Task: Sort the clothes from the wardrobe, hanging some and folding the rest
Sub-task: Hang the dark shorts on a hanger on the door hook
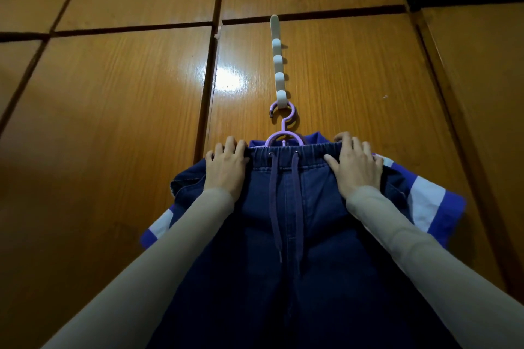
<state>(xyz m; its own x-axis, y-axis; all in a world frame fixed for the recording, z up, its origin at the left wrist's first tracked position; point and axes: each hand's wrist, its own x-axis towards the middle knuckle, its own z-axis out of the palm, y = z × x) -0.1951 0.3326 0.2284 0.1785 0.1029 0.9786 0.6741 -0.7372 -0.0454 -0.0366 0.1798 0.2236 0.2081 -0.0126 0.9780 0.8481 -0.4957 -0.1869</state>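
Looking up from the head camera, there's a purple hanger [283, 133] hooked on the lowest peg of a white multi-hook strip [277, 65] that hangs over the top of a wooden wardrobe door [113, 122]. A purple-and-white striped shirt [428, 204] is already on it, which is probably why the dark denim drawstring pants [286, 207] are being held up right in front, waistband level with the hanger's shoulders. My guess is they're getting lined up to share that hanger or being checked before hanging.

Left hand [226, 167] grips the left end of the elastic waistband, fingers curled over the top edge. Right hand [355, 167] does the same on the right end, thumb spread across the front of the denim. The pants hang straight down between both beige sleeves, drawstring dangling loose in the middle.
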